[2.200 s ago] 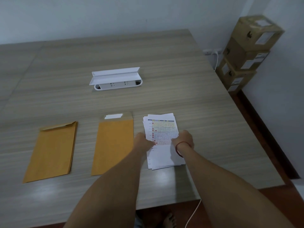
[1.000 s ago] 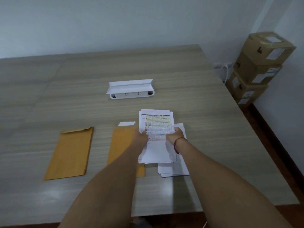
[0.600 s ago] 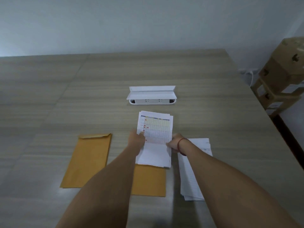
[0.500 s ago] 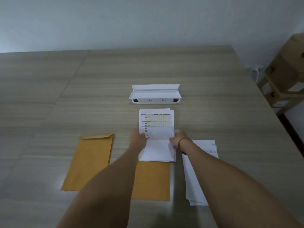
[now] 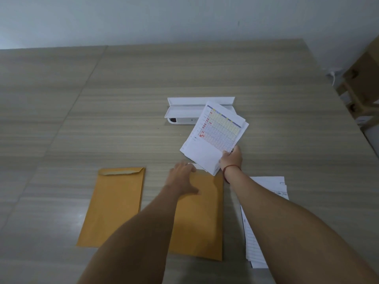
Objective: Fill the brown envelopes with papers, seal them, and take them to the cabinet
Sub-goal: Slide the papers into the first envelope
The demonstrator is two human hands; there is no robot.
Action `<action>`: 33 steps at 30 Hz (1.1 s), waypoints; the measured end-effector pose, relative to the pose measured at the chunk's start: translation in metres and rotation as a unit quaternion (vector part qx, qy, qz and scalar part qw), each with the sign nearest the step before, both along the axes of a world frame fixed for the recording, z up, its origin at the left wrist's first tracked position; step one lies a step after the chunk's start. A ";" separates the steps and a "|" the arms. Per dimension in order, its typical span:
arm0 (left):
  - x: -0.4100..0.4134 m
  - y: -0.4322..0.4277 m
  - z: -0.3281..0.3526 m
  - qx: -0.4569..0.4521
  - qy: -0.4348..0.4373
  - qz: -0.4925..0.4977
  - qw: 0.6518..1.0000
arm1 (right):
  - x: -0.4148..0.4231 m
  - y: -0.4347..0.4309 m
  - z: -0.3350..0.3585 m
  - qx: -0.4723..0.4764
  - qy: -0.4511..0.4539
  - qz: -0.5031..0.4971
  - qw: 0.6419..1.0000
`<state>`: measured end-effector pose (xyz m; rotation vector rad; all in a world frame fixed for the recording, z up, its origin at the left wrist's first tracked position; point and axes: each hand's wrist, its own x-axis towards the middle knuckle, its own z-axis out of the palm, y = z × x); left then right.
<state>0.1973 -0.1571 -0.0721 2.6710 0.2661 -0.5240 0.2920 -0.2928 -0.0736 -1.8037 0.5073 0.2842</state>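
Observation:
Two brown envelopes lie flat on the wooden table [image 5: 61, 130]. The left envelope [image 5: 114, 206] has its flap slightly raised at the far end. My left hand [image 5: 181, 177] rests, fingers spread, on the top end of the middle envelope [image 5: 201, 218]. My right hand [image 5: 231, 158] grips a small stack of papers [image 5: 215, 138] with a coloured table printed on top, held tilted above the table just beyond that envelope. More white papers [image 5: 260, 232] lie in a pile to the right, partly hidden by my right forearm.
A white power socket box [image 5: 184, 112] with its lid up sits in the table beyond the papers. Stacked cardboard boxes [image 5: 363, 83] stand on the floor past the table's right edge, near a wall outlet with a cable.
My left hand has let go of the paper stack and come down onto the middle envelope's top end. My right hand alone now holds the stack, swung to the right and tilted.

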 end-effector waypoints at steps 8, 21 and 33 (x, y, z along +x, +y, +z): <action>0.010 -0.002 0.004 0.011 0.026 -0.006 1.000 | -0.002 0.000 0.000 0.008 0.006 0.041 0.999; 0.013 -0.007 0.010 -0.063 0.057 0.005 0.996 | -0.002 -0.006 0.005 0.060 0.011 0.055 0.997; 0.018 -0.005 0.002 -0.133 -0.015 0.080 0.988 | -0.013 -0.024 0.016 -0.107 0.002 0.271 0.957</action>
